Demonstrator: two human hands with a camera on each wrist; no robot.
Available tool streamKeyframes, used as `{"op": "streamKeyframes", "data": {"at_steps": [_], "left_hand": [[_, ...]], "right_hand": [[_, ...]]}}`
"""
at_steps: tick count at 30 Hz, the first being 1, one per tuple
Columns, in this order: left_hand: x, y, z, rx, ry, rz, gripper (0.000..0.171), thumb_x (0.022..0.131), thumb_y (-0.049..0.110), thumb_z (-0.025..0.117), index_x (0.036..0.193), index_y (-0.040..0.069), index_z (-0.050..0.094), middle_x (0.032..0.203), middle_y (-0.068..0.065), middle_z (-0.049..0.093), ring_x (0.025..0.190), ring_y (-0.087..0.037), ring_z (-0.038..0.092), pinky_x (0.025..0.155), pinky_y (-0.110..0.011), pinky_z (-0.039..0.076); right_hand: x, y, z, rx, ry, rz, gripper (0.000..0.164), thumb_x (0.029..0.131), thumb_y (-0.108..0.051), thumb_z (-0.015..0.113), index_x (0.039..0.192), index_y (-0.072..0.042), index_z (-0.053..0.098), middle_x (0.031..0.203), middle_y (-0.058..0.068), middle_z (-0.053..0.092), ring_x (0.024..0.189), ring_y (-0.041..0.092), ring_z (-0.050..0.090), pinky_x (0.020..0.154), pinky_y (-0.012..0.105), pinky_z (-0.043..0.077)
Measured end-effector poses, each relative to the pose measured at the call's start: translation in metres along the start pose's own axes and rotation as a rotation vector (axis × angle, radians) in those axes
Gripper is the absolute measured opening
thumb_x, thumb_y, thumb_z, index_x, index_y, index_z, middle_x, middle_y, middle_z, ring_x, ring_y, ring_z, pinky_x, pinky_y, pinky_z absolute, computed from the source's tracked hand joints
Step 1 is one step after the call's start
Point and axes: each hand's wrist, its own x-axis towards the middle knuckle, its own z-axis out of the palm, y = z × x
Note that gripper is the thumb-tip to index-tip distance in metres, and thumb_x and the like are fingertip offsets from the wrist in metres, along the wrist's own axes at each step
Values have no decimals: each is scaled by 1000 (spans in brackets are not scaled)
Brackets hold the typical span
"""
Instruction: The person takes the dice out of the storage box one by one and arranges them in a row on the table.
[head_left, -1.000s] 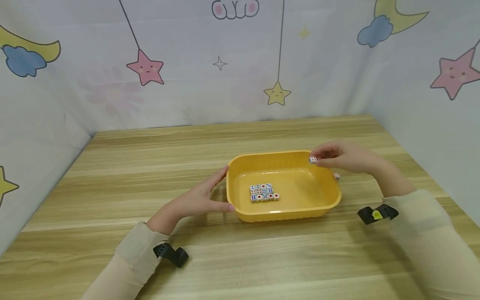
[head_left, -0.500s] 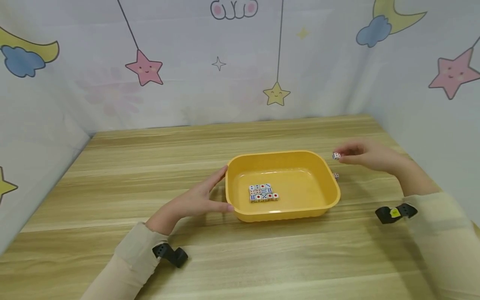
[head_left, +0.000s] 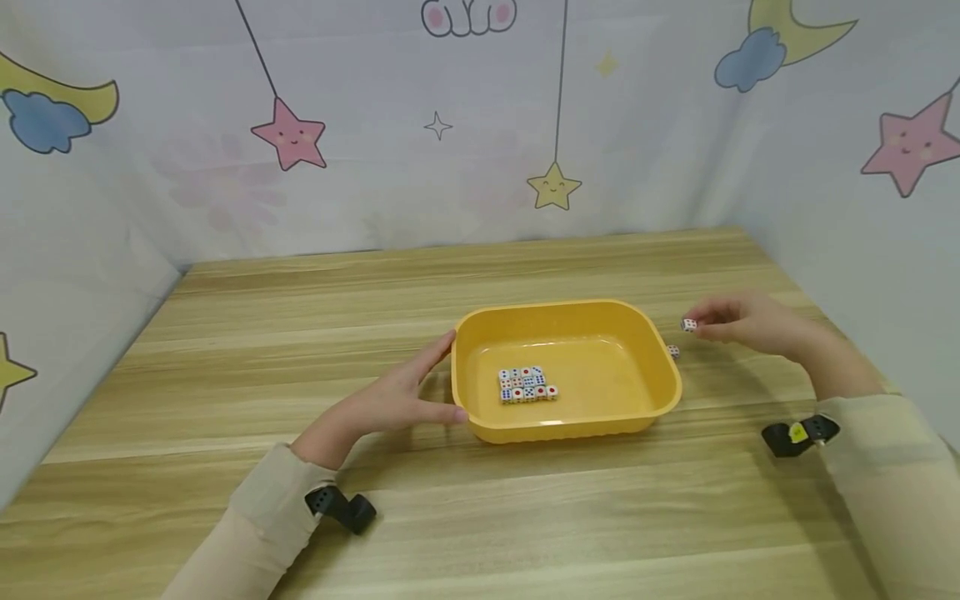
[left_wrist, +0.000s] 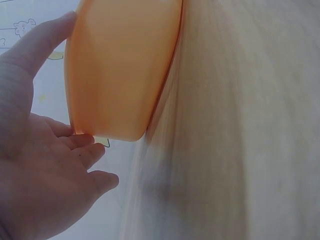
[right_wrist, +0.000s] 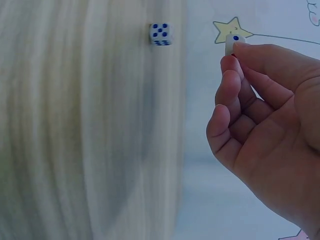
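A yellow plastic tray (head_left: 570, 430) stands on the table; inside, at its left, several white dice (head_left: 528, 387) sit in neat rows close together. My left hand (head_left: 393, 404) spans the tray's left end with the fingers spread, fingertips at the far corner and thumb at the near one. In the left wrist view the thumb and fingers touch the tray's outer wall (left_wrist: 122, 70). To the right of the tray my right hand (head_left: 750, 323) pinches a die (head_left: 689, 325) between thumb and fingertips, raised above the table. Another die (right_wrist: 160, 34) lies on the table beside the tray's right end.
The wood-grain table (head_left: 315, 308) reaches back to a white cloth (head_left: 375, 192) printed with stars, moons and clouds, which also hangs at both sides. Each wrist carries a black camera strap.
My right hand has carried the pinched die from over the tray's right rim out to the right, then slightly lower. My left hand and the tray have stayed where they were.
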Motion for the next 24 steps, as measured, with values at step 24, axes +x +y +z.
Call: {"op": "streamKeyframes", "data": {"at_steps": [24], "left_hand": [[12, -30, 3, 22, 18, 38, 102, 70, 43, 74, 144, 32, 4, 149, 14, 7, 137, -12, 9, 109, -46, 13]], "right_hand": [[3, 13, 17, -74, -59, 9, 32, 86, -31, 59, 108, -9, 62, 101, 6, 62, 82, 14, 50, 66, 28, 44]]}}
